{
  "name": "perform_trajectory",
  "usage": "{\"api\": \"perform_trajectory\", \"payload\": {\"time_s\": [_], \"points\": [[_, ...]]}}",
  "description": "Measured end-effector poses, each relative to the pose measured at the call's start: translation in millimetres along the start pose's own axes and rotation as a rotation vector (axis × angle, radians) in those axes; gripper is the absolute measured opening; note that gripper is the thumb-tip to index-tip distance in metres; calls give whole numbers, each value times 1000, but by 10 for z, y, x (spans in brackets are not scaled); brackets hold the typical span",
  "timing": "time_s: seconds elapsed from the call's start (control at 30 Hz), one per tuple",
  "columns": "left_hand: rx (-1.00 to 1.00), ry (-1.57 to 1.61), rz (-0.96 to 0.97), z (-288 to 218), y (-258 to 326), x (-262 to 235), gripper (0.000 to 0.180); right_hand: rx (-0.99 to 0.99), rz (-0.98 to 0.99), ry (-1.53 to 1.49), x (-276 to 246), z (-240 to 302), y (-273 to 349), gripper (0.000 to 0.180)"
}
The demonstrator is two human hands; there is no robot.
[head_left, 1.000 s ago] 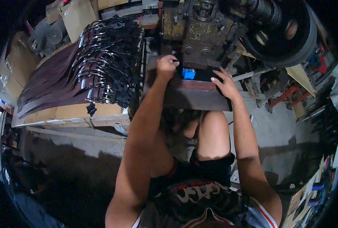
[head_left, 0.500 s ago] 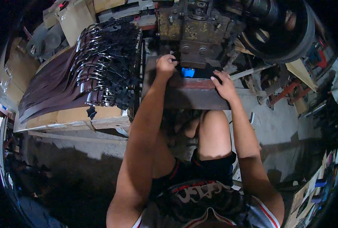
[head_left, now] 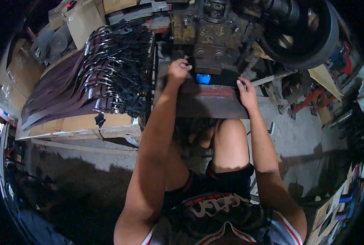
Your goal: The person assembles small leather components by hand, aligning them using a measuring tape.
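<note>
My left hand (head_left: 178,72) is at the left side of the press (head_left: 208,52), its fingers curled together; what they hold, if anything, is hidden. My right hand (head_left: 247,94) has thumb and fingertips pinched at the right end of a thin dark sheet (head_left: 227,78), which lies on the press bed. A bright blue piece (head_left: 203,79) sits between the hands, just below the press's lower block (head_left: 208,67). In front of it runs a worn reddish bar (head_left: 214,91) along the dark metal plate (head_left: 210,107).
Left of the press, a pile of brown strips with metal hooks and black ends (head_left: 108,73) lies on a cardboard-covered table (head_left: 84,124). A big dark wheel (head_left: 308,53) overhangs the right side. Cardboard boxes (head_left: 81,24) stand at the back left.
My right hand has shifted slightly right and back toward me, its fingers going from laid over the sheet to pinched at its end. More of the dark sheet shows. My left hand barely moved.
</note>
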State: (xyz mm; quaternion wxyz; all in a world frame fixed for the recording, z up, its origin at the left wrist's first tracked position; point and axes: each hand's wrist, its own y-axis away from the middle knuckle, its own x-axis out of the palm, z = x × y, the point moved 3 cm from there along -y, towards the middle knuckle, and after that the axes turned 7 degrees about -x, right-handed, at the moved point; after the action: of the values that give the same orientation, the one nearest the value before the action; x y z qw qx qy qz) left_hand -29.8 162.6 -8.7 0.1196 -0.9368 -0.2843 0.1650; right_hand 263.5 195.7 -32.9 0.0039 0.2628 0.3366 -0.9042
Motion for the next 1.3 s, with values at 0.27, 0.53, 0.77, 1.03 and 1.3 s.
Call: {"api": "perform_trajectory", "payload": {"time_s": [0.27, 0.53, 0.77, 1.03, 1.3], "points": [[0, -90, -50, 273, -153, -18, 31, 118, -101, -105, 37, -168, -10, 36], [14, -42, -44, 239, -118, 10, 30, 150, -183, -57, -17, -157, 2, 33], [15, -12, -41, 192, -113, -25, 28, 127, -216, -117, 4, -266, -7, 37], [-123, 95, 52, 64, -27, -26, 31, 150, -246, -94, -34, -217, 25, 38], [-154, 127, 112, 122, -79, -19, 33, 128, -254, -103, -21, -247, 13, 37]]}}
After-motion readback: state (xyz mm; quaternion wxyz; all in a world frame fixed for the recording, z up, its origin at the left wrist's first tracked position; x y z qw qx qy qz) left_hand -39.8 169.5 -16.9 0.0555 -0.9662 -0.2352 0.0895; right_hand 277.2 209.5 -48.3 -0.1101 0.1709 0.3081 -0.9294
